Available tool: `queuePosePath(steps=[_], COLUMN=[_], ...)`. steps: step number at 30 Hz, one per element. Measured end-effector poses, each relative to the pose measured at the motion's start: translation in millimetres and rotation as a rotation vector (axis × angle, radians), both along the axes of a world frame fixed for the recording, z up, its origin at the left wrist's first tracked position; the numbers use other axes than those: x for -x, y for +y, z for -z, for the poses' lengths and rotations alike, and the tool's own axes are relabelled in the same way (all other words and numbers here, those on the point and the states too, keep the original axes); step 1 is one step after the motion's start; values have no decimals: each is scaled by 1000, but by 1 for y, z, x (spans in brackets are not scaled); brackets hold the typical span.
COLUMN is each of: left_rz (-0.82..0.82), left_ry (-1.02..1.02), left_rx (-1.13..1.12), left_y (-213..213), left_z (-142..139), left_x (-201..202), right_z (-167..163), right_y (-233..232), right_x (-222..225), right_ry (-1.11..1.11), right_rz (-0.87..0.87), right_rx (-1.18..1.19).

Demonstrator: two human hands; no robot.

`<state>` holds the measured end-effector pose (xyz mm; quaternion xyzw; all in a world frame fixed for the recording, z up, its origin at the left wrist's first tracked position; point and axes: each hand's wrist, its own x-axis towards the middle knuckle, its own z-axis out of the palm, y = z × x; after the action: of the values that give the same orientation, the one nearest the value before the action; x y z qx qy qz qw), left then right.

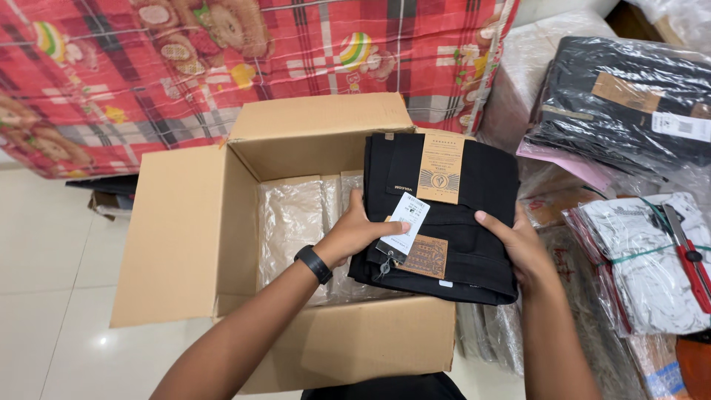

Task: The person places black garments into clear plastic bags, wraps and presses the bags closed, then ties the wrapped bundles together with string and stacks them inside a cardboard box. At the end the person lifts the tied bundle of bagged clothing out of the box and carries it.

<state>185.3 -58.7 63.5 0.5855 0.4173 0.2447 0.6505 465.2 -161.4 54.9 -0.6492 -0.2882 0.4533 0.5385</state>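
Hands [355, 233] [522, 248] grip jeans [459, 222] over box [192, 237].

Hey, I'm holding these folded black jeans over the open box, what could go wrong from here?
The folded black jeans are held only at their edges by the left hand and right hand, so the stack might sag or unfold. The white tag hangs loose and could snag or crease against the cardboard box. The clear plastic packs inside look slippery, so the jeans may slide once laid on them.
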Motion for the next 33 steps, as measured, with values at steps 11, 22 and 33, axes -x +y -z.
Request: queuePosePath(steps=[11,22,33], left_rz=[88,-3,85], left_ry=[217,263,409], left_rx=[-317,-479,-1308], left_y=[14,26,-30], left_z=[-42,-44,-110], left_x=[4,31,-5], right_z=[-58,-58,-65], right_y=[-5,17,46], right_x=[60,95,93], right_ry=[-1018,-1004,-388], right_rz=[52,-43,-94], right_rx=[-50,-238,-403])
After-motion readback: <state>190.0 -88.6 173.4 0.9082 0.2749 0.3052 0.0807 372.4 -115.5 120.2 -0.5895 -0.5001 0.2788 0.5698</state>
